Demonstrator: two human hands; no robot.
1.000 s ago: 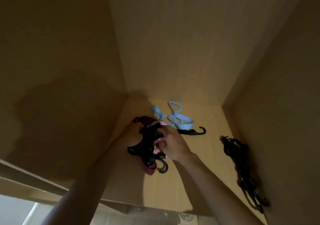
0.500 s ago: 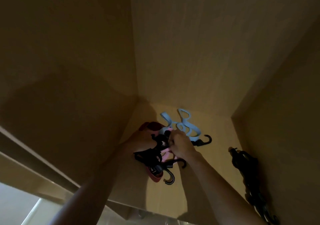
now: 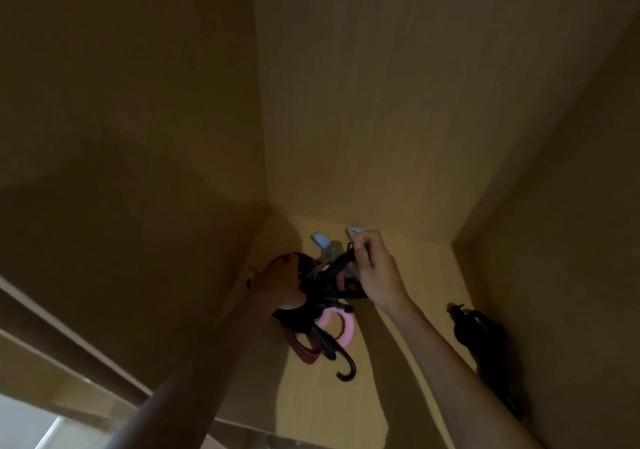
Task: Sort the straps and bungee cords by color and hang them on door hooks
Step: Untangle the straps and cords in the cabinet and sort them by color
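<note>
Where the head camera looks down into a dim, light-wood cupboard, we see both hands meeting over a tangled bundle of black straps and cords near the back left corner of its floor. The left hand, deep in shadow, curls around the bundle from the left and grips it. The right hand pinches one black strap end at the top of the tangle. A flat pink strap loop and a dark red webbing strap hang below, with a curved black hook lowest. A light blue strap lies behind the hands. A separate heap of black cords rests well apart, against the right wall.
</note>
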